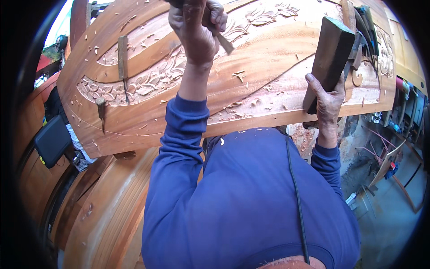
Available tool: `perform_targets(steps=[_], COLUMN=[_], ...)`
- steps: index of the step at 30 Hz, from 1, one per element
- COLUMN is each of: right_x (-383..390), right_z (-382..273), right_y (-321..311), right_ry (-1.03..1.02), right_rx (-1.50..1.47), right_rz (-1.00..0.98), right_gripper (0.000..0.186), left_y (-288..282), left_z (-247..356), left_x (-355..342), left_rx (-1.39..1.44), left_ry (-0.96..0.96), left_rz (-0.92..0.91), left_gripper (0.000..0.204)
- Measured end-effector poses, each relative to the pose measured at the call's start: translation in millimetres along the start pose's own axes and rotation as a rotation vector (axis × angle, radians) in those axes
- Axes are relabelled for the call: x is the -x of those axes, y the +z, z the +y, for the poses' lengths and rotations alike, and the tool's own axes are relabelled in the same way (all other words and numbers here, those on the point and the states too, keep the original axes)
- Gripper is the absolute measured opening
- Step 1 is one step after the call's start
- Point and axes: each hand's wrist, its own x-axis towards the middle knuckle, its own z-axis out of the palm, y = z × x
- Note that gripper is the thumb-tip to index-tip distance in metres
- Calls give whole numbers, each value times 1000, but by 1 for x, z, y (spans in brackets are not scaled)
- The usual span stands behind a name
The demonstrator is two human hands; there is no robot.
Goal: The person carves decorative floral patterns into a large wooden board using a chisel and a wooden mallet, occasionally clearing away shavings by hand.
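A large curved wooden panel (pixel 268 58) with carved leaf and flower relief lies in front of me, strewn with wood chips. My left hand (pixel 197 31) is closed around a chisel (pixel 225 44), whose blade end points down onto the carved band near the panel's middle. My right hand (pixel 328 104) grips a dark, heavy wooden mallet block (pixel 329 60), held upright above the panel's right part, apart from the chisel. Both my sleeves are blue.
Two spare chisels (pixel 122 58) (pixel 101 110) lie on the panel's left part. More tools (pixel 363 31) rest at its right end. Curved wooden pieces (pixel 107 210) stand lower left, beside a black case (pixel 53 140). Concrete floor with scraps (pixel 385 179) lies to the right.
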Motion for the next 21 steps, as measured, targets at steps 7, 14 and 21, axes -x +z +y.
perform_targets(steps=[7, 14, 21], right_x=[21, 43, 70], right_z=[-4, -9, 10], right_y=[-33, -67, -53], right_ry=[-127, -101, 51], right_rx=[86, -4, -181], right_rz=[167, 410, 363], right_gripper=[62, 52, 49], left_y=[-10, -9, -12], left_z=[18, 37, 46], left_x=[-8, 4, 7], left_rx=[-212, -74, -145], left_ry=[82, 96, 97], left_rz=[-175, -75, -5], left_gripper=[81, 87, 86])
